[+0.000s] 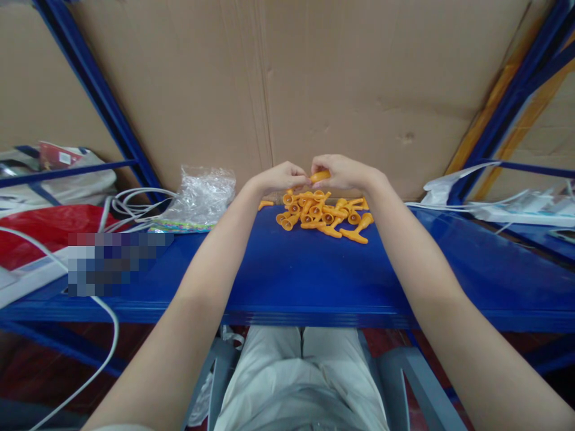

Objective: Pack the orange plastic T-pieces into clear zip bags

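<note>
Above the back of the blue shelf, my right hand (336, 170) is closed around an orange plastic piece (320, 176), its rounded part showing between the fingers. My left hand (285, 176) meets it from the other side, fingertips pinched at the piece's left end. What exactly the left fingertips grip is partly hidden. Just below both hands lies a heap of orange T-shaped plastic pieces (314, 211) with flared, cup-like ends. One more orange piece (266, 205) rests at the heap's left, by the back edge.
A cardboard wall (269, 90) closes off the back of the blue shelf (309, 275). Left of the heap are a clear plastic bag (204, 194), white cables (135, 203) and a red bag (49, 230). White power strips (521, 209) lie at right. Blue posts (99, 90) frame the shelf.
</note>
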The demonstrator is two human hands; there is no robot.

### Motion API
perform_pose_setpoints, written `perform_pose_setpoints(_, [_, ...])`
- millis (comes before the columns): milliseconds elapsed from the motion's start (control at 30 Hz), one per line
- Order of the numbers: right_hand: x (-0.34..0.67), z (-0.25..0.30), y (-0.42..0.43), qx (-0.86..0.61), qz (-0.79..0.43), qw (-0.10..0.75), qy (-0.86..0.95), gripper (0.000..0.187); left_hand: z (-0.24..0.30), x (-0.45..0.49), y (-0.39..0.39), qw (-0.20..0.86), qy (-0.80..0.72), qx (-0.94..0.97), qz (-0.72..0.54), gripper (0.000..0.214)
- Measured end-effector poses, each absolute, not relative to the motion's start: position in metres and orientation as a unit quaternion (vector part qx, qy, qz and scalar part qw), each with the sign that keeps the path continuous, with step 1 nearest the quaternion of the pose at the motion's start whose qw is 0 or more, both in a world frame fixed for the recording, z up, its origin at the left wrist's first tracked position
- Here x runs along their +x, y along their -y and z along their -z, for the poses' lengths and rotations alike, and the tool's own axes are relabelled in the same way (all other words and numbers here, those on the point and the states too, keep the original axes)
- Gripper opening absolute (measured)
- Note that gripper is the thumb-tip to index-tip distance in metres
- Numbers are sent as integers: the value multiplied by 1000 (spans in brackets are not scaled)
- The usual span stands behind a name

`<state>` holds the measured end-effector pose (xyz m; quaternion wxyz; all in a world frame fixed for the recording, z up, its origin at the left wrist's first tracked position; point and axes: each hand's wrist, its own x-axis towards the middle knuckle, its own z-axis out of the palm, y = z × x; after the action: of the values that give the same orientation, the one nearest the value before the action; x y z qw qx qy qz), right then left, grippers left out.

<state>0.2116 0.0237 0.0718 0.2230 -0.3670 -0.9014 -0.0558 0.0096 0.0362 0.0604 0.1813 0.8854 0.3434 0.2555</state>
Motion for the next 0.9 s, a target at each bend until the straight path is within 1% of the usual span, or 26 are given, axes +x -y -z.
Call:
perform_pose_setpoints(100, [211, -70, -25, -375, 56, 233, 895, 25, -62, 10, -36, 171, -352, 885, -253, 26])
perform_pose_setpoints(200, [211, -70, -26, -379, 66, 247, 889, 26, -65, 10, -35, 133, -360, 887, -257, 24])
perform_pose_setpoints(367, [212, -71, -24, -376, 62, 205, 901, 27, -69, 13, -30, 77, -360, 892, -263, 22])
perform_pose_setpoints(467, [212, -72, -24, -373, 82, 210, 900, 27, -69, 15, -28, 79, -356, 892, -267, 24])
perform_pose_setpoints(600, [211, -70, -26, -368, 114, 262, 885, 28, -70, 16, -25, 104, -354, 883, -292, 24])
perform_pose_setpoints(700, [210, -69, -26, -382, 119, 275, 874, 29, -71, 16, -22, 109, -364, 876, -298, 24])
perform_pose_setpoints(800, [210, -70, -24, -398, 109, 257, 874, 30, -72, 16, -21, 105, -376, 874, -289, 22])
perform_pose_setpoints(900, [210, -72, -21, -403, 83, 216, 885, 29, -71, 14, -22, 101, -382, 876, -277, 19])
